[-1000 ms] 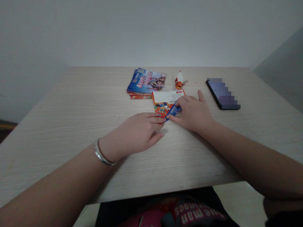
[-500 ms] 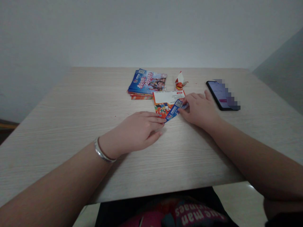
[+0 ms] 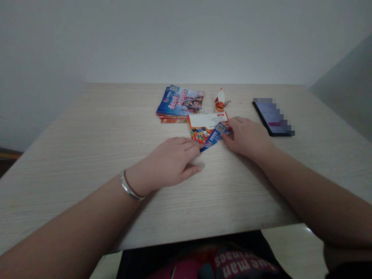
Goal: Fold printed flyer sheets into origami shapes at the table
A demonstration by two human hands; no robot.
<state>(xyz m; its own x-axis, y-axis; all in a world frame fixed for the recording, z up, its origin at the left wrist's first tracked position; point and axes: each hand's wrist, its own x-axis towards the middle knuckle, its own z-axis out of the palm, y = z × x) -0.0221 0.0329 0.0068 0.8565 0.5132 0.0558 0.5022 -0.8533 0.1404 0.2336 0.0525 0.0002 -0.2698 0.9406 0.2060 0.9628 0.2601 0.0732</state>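
A printed leaflet (image 3: 202, 121), white and orange, lies on the table with its lower right corner folded over into a blue flap (image 3: 214, 136) that bears a QR code. My left hand (image 3: 171, 161) rests flat, its fingertips on the leaflet's lower left edge beside the flap and its thumb apart on the tabletop side. At the right edge, my right hand (image 3: 247, 135) has thumb and bent fingers closed on the folded corner. Its fingers cover the end of the flap. Behind the leaflet stands a small folded-paper figure (image 3: 221, 104), red and white with a pointed tip.
A stack of leaflets (image 3: 180, 101) with blue fronts sits behind and to the left of the folded one. To the right lies a black-edged phone (image 3: 269, 118), its screen partly blurred out. The wooden table (image 3: 87, 128) meets a pale wall at its back edge.
My left fingers have drawn back slightly and the thumb stretches a little farther out. The right hand has shifted slightly right, its fingers more bent. The leaflet's fold looks much the same.
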